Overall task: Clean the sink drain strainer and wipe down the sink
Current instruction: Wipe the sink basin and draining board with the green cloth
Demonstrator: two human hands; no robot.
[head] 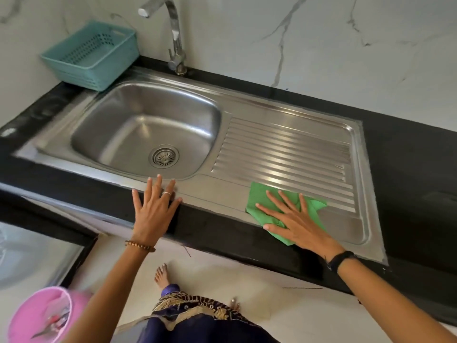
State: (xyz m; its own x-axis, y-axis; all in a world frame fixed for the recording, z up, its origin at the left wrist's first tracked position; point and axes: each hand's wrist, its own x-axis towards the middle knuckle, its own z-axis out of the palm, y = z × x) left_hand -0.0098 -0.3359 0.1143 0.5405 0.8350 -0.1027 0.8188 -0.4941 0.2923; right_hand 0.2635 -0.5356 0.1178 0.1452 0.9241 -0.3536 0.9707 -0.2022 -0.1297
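Observation:
A stainless steel sink (138, 112) is set into a black counter, with a ribbed draining board (291, 147) on its right. The round drain strainer (163, 156) sits in the basin's bottom. My right hand (294, 224) lies flat, fingers spread, pressing a green cloth (259, 196) onto the front of the draining board. My left hand (154, 209) rests open and flat on the sink's front rim, holding nothing.
A teal plastic basket (91, 55) stands at the back left of the counter (408, 169). A chrome tap (173, 33) rises behind the basin. A pink bucket (44, 315) stands on the floor at the lower left. My bare feet show below the counter edge.

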